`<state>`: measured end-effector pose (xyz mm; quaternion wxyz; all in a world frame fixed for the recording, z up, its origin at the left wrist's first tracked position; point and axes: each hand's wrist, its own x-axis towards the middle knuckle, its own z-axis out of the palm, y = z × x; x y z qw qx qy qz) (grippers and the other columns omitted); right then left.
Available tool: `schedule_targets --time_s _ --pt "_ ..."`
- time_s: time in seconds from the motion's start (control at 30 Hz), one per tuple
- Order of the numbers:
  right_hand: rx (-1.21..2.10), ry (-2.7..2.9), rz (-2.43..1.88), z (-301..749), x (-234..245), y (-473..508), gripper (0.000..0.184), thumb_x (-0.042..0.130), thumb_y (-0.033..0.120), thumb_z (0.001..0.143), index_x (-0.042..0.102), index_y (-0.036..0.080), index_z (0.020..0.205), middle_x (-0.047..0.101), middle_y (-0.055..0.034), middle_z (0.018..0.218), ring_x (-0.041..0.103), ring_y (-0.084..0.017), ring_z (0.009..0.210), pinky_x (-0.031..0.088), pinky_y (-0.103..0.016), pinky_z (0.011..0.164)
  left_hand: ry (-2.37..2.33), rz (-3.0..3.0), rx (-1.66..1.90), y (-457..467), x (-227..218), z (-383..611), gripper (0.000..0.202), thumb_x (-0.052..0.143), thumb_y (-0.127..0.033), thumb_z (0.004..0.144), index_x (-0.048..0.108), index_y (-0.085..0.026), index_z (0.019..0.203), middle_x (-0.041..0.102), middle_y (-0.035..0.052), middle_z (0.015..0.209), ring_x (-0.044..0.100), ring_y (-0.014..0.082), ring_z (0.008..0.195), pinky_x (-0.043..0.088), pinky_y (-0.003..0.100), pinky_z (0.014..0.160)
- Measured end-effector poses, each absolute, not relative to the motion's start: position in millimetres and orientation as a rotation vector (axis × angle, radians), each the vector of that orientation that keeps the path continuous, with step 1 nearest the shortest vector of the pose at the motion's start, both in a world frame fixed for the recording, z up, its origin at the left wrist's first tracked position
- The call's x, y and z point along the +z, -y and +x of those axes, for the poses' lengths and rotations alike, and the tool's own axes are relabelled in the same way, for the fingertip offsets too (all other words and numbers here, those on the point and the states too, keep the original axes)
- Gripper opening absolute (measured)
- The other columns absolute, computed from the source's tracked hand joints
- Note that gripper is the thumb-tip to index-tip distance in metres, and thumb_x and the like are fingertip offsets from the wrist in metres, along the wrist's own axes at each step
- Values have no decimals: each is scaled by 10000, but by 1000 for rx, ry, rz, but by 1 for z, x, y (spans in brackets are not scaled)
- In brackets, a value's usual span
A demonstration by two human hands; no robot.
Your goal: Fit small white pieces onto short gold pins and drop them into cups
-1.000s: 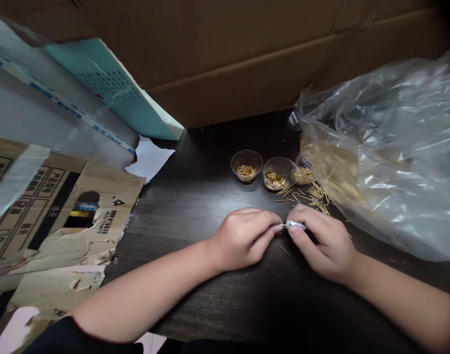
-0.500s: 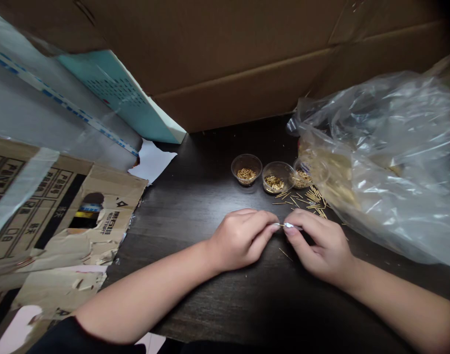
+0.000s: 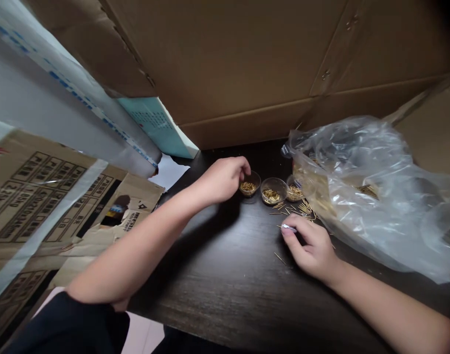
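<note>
My left hand (image 3: 225, 179) is reaching forward, its fingertips curled at the rim of the leftmost of several small clear plastic cups (image 3: 249, 184). Whether those fingers pinch anything is hidden. Brass pins fill the bottom of that cup and of the middle cup (image 3: 273, 191) and right cup (image 3: 294, 189). My right hand (image 3: 309, 243) rests low on the dark wood table (image 3: 225, 295), pinching a small silver-white piece (image 3: 289, 228) with a thin brass pin at its tip. Loose brass pins (image 3: 293, 209) lie scattered just above that hand.
A clear plastic bag (image 3: 361, 196) holding brass pins lies to the right of the cups. A brown cardboard box wall (image 3: 247, 64) rises behind the table. Printed torn cardboard (image 3: 44, 206) lies left, below a teal printed sheet (image 3: 156, 125).
My left hand has let go of the small piece and moved forward to the leftmost cup. My right hand keeps the piece. The view has tilted upward, so the table sits lower.
</note>
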<state>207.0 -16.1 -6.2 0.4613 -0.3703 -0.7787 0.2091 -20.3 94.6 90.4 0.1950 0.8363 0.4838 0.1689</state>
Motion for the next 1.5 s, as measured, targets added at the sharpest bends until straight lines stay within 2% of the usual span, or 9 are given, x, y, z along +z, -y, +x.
schedule_targets --time_s 0.07,0.17,0.3,0.43,0.57,0.83,1.03,1.2,1.5 --pt "509 1923 -912 207 -7 15 86 548 111 940 563 183 896 573 -11 751 560 -133 661 463 -263 615 -1408 2537 76 -105 99 -11 267 492 -84 838 728 -154 941 746 87 896 671 200 805 482 282 709" --pt "498 1932 -918 207 -8 15 81 544 116 946 565 185 909 582 -16 759 570 -139 673 471 -273 626 -1429 2552 -494 -113 106 8 172 617 -162 783 774 -143 854 758 137 852 686 247 741 499 316 692" --pt "494 1938 -919 207 -9 15 79 541 129 950 563 189 903 577 -15 749 566 -143 667 470 -283 620 -1478 2556 -606 -119 107 29 174 766 -179 682 799 -147 850 768 155 866 711 281 789 530 333 739" --pt "512 1938 -915 208 -8 15 84 535 143 955 562 191 891 567 -12 741 553 -142 656 465 -284 613 -1455 2643 -676 -121 106 38 234 795 -124 649 813 -141 881 769 184 910 721 331 864 534 363 758" --pt "515 1930 -917 208 -7 14 86 531 152 959 566 192 891 573 -15 741 554 -146 658 465 -290 613 -1425 2684 -700 -121 107 36 229 756 -132 681 811 -151 903 772 161 902 711 278 803 501 312 688" --pt "477 1879 -929 207 -9 12 56 561 147 953 600 185 938 636 -32 797 615 -148 718 511 -284 658 -1303 2722 -398 -126 101 12 201 655 -217 748 805 -252 878 766 57 860 653 199 718 361 272 580" --pt "446 1801 -976 206 -7 13 49 601 169 939 646 189 938 710 -36 806 676 -157 713 556 -286 650 -1292 2647 121 -109 103 -10 190 574 -227 828 753 -194 884 744 43 808 630 175 710 376 257 622" --pt "421 1774 -986 207 -2 18 70 649 161 910 692 201 950 752 -31 797 705 -163 662 572 -283 607 -1147 2181 682 -55 87 -11 142 586 -259 878 659 -150 827 655 -8 729 548 104 648 390 209 619" --pt "451 1752 -955 209 -1 15 101 675 132 893 709 198 961 726 -34 787 654 -148 637 530 -282 575 -903 1431 759 -6 19 20 294 621 -422 912 605 -145 815 515 -31 674 430 84 620 362 214 616"
